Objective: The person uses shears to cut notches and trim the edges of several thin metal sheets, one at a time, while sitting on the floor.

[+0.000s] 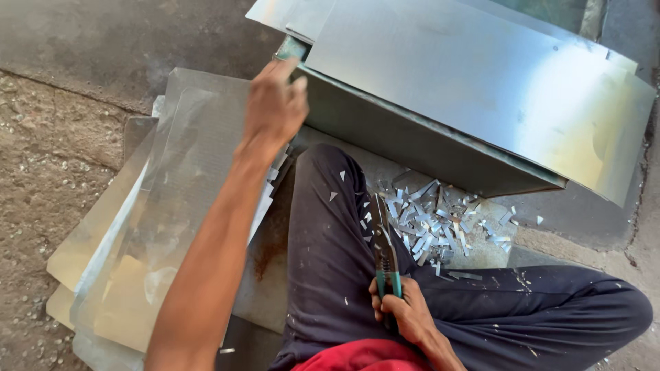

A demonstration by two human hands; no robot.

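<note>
Left of the left hand (275, 103) lies a stack of sheets (137, 254) on the ground, flat and uncut as far as one can see. The left hand reaches forward with fingers curled on the corner of a box (412, 144) of sheet metal; a big bent sheet (481, 75) lies on top of it, further right. Between the two hands, on the right, a heap of scraps (433, 223) shows that much cutting is already done. The right hand (405, 309), close to the body, is closed around the green handles of the snips (385, 251). They rest on the dark trouser leg (323, 233). Their long axis runs away from the person, the blades pointing forward toward the box, seemingly closed.
</note>
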